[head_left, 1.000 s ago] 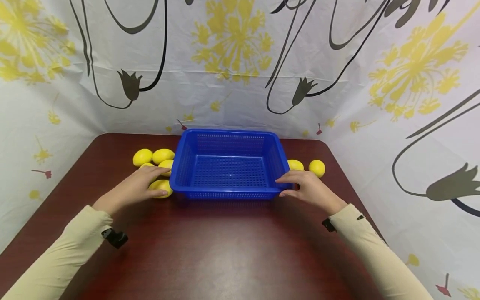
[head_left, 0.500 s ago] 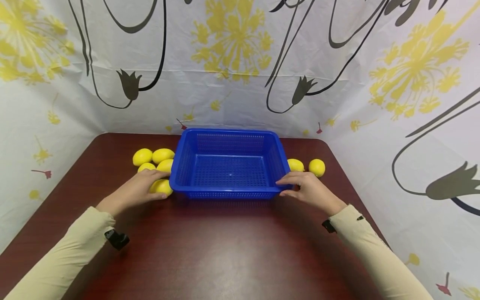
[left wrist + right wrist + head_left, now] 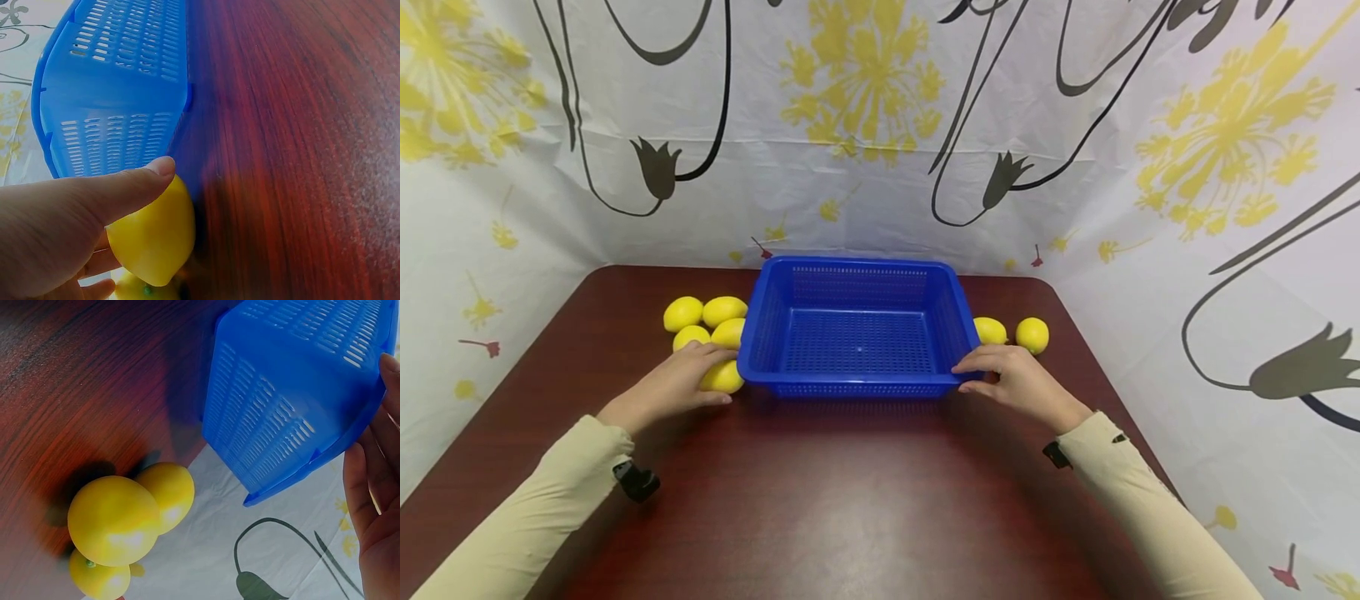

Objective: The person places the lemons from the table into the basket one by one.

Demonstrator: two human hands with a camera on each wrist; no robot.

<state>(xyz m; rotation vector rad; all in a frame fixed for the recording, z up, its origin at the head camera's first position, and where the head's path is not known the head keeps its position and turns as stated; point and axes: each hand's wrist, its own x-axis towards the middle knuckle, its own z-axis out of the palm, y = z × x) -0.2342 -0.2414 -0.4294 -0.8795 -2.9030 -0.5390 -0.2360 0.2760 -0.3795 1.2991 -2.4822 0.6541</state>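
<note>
In the head view, my left hand (image 3: 673, 379) curls around a yellow lemon (image 3: 722, 377) beside the left front corner of a blue plastic basket (image 3: 850, 379). The left wrist view shows the thumb over that lemon (image 3: 156, 234), with the fingertips partly hidden behind it. At the basket's right front corner, my right hand (image 3: 1015, 379) holds the rim, fingers over the edge and thumb low on the outside. Perforated walls and a grid floor form the basket, and no lemons lie inside it.
Several more lemons (image 3: 683, 314) are bunched left of the basket. To its right lie others, including a lemon (image 3: 1032, 335) behind my right hand; the right wrist view shows three lemons (image 3: 114, 520) together. A patterned cloth (image 3: 865, 200) hangs around the dark red table (image 3: 857, 492).
My left hand has moved slightly right and down, closing around the front lemon by the basket. The right hand and the basket have stayed in place.
</note>
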